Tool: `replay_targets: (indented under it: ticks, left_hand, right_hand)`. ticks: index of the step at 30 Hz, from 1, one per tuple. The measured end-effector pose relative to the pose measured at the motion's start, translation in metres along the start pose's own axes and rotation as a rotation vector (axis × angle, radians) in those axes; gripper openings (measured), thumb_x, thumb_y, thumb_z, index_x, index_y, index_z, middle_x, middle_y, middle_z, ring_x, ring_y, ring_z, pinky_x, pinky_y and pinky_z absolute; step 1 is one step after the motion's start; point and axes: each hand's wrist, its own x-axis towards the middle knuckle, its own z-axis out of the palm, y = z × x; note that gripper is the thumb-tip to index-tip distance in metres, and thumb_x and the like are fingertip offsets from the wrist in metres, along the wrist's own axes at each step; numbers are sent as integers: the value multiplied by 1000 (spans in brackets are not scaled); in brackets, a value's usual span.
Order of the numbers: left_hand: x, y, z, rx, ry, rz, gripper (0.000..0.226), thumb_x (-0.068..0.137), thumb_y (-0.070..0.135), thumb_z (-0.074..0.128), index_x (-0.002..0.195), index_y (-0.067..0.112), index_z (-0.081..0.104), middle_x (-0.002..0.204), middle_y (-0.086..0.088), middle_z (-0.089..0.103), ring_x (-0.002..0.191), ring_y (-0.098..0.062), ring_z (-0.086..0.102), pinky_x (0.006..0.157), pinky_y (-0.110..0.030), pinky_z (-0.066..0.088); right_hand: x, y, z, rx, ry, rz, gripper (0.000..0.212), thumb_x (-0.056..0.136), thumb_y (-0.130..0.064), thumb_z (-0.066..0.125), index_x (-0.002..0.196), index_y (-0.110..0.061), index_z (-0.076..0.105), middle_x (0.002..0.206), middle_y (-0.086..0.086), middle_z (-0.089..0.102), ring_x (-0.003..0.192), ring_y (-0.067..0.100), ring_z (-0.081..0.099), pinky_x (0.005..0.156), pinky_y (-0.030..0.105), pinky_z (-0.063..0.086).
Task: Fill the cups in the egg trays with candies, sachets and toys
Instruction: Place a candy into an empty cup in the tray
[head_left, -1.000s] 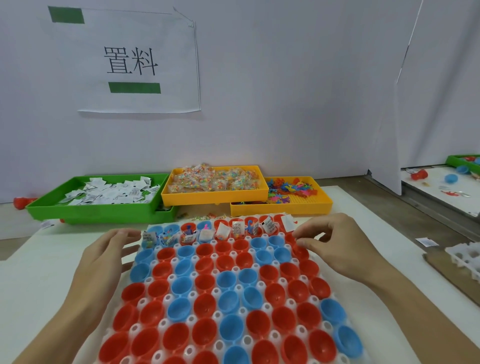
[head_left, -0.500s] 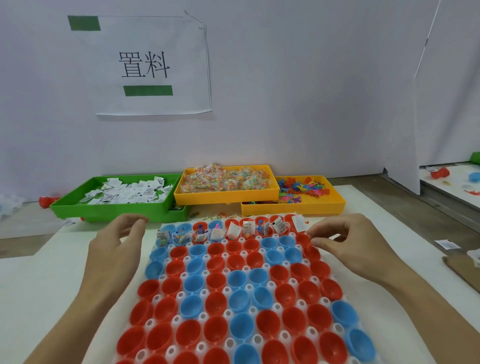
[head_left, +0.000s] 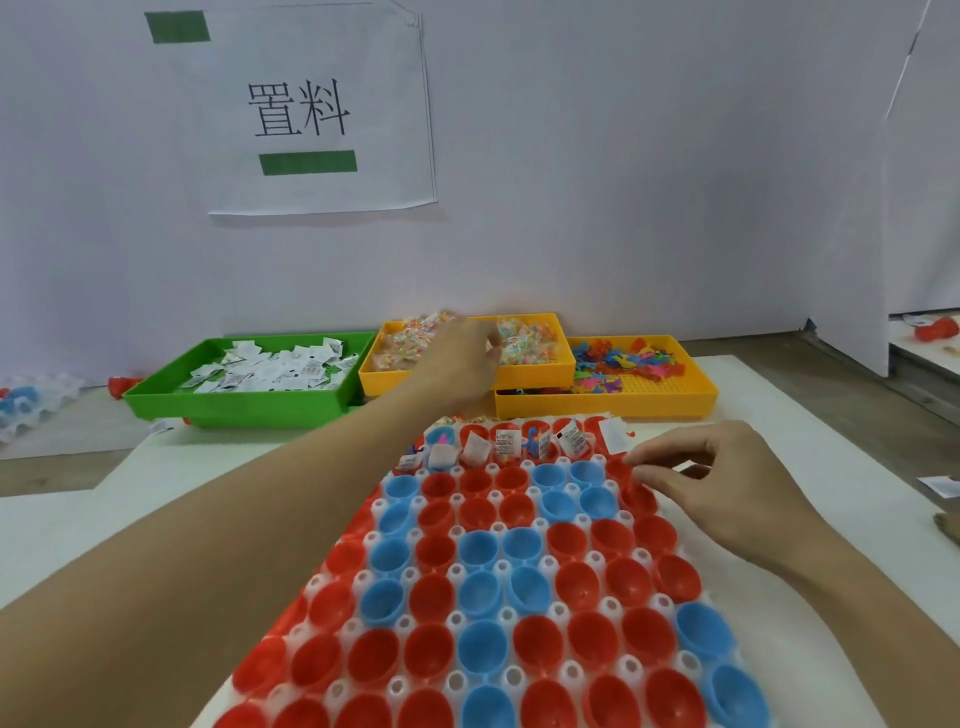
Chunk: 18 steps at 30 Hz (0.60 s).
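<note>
— The left hand (head_left: 462, 358) has its grip curled down among the candies (head_left: 524, 340) in the yellow bin; whether it's pinched one, I can't tell.
— And the right hand (head_left: 727, 483)?
— Fingers loosely bent, holding nothing, resting at the egg tray (head_left: 457, 618), probably steadying it. Only the far-row cups (head_left: 519, 447) hold sachets and toys.

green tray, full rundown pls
The green tray is a shallow rectangular bin of glossy plastic, sitting flat at the table's far left by the wall. It holds a loose heap of small white printed sachets. Its right end abuts the yellow candy tray. Neither hand touches it.
</note>
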Motion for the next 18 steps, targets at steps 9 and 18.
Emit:
replay_targets:
  ticks: [9,18]
  left_hand:
    - [35,7,21,-99,10,-146,18,89,18,73,98,3,76,100,-15,72,83,-23,62,72,-33,51]
    - [-27,53,-15,-445,225,-67,17,97,24,61,87,15,71,68,2,70,55,-6,61,52,-15,44]
  right_hand:
    - [0,-1,1,54,41,-12,19,86,-14,76,85,-32,78,82,-20,72,85,-7,64,64,6,49]
    - [-1,-12,3,90,209,-76,13,93,-17,68,101,-24,76,90,-21,69,89,-7,60,66,4,45]
